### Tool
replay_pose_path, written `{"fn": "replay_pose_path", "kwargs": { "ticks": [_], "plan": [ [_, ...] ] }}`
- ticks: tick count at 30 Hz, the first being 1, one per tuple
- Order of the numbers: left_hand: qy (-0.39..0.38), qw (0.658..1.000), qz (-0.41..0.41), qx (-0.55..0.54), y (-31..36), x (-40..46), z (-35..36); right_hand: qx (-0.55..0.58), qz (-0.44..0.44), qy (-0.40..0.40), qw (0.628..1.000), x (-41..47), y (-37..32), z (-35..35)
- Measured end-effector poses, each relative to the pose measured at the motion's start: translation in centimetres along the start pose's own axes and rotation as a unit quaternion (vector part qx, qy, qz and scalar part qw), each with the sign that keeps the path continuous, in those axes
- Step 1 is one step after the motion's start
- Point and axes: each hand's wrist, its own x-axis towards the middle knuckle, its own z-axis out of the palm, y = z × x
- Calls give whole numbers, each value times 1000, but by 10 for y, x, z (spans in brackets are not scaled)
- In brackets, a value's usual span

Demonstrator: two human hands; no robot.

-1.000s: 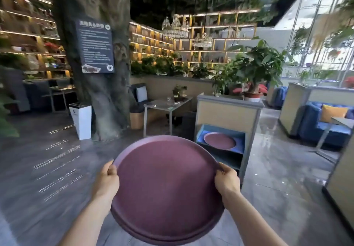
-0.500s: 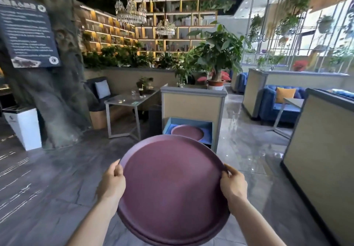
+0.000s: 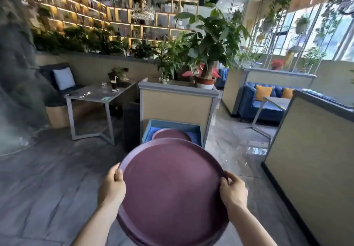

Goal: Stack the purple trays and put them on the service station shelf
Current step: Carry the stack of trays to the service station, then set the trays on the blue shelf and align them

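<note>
The place is a café lounge with a dark grey stone floor point(image 3: 38, 188), lit wall shelves point(image 3: 115, 16) at the back and tall windows point(image 3: 316, 35) on the right side. In the middle stands a beige service station point(image 3: 177, 106) with a grey top, and potted plants point(image 3: 207, 41) stand on that top. Low in the front of the station there is an open blue shelf point(image 3: 149, 131). One purple tray point(image 3: 170, 133) already lies flat in this shelf, and its near part is hidden behind the trays that the person carries.

The person holds a stack of round purple trays point(image 3: 172, 188) in front of the body, above the floor and just before the station. At the lower edge of the stack a second rim shows under the top tray, so at least two trays lie one on another; the exact number cannot be told. The left hand point(image 3: 113, 186) has its grip closed on the left rim, with the thumb over the edge and the fingers under it. The right hand point(image 3: 232, 189) has its grip closed on the right rim in the same way.

To the left of the station stands a grey tabletop point(image 3: 99, 93) with a dark drink point(image 3: 113, 84) on it, and behind it a dark seat with a pale cushion point(image 3: 64, 78). To the right there is a blue sofa point(image 3: 262, 102) with yellow cushions point(image 3: 263, 92).
</note>
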Motion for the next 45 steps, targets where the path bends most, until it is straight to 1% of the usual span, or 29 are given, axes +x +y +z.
{"fn": "replay_pose_path", "kwargs": {
  "ticks": [7,13,17,24,30,36,45],
  "plan": [
    [-36,999,31,2,23,120,54,-21,29,30,999,80,-27,83],
    [-54,998,19,23,28,198,111,-26,53,41,997,152,-37,136],
    [-51,998,14,45,38,255,162,-20,63,45,997,218,-43,174],
    [-45,994,-11,98,64,369,271,-33,82,23,996,372,-59,247],
    [-41,988,-70,131,60,447,347,-78,99,-14,992,478,-65,298],
    [-24,983,-103,151,48,491,393,-104,126,-44,986,536,-47,337],
    [-23,964,-154,215,19,546,438,-161,151,-67,973,581,-22,389]
  ]
}}
